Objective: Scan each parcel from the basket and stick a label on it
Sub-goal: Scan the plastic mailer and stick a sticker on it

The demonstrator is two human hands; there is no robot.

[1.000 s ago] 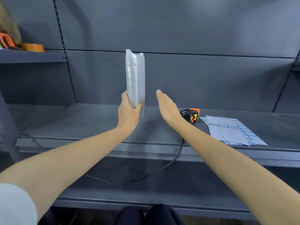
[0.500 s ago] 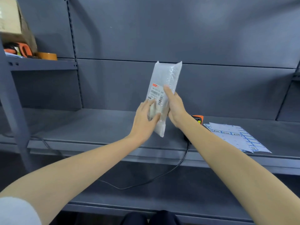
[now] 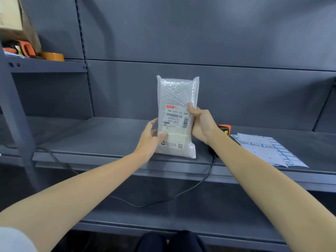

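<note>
A white bubble-wrap parcel [image 3: 177, 93] is held upright above the grey shelf [image 3: 91, 139], its printed shipping label with barcodes facing me. My left hand [image 3: 149, 140] grips its lower left edge, thumb on the front. My right hand [image 3: 201, 122] grips its right edge, thumb on the label's upper corner. The orange-and-black scanner [image 3: 225, 129] lies on the shelf just behind my right wrist, mostly hidden. A sheet of blue-bordered labels [image 3: 267, 151] lies to the right of it. No basket is in view.
The scanner's black cable [image 3: 181, 194] hangs over the shelf edge down to the lower shelf. A tape roll [image 3: 52, 56], an orange tool [image 3: 25, 49] and a cardboard box [image 3: 12, 17] sit on the upper left shelf. A grey upright post [image 3: 16, 110] stands at the left.
The parcel has turned from edge-on to label facing me. My right hand came in from open beside it and took hold of its right edge; my left hand shifted to its lower left.
</note>
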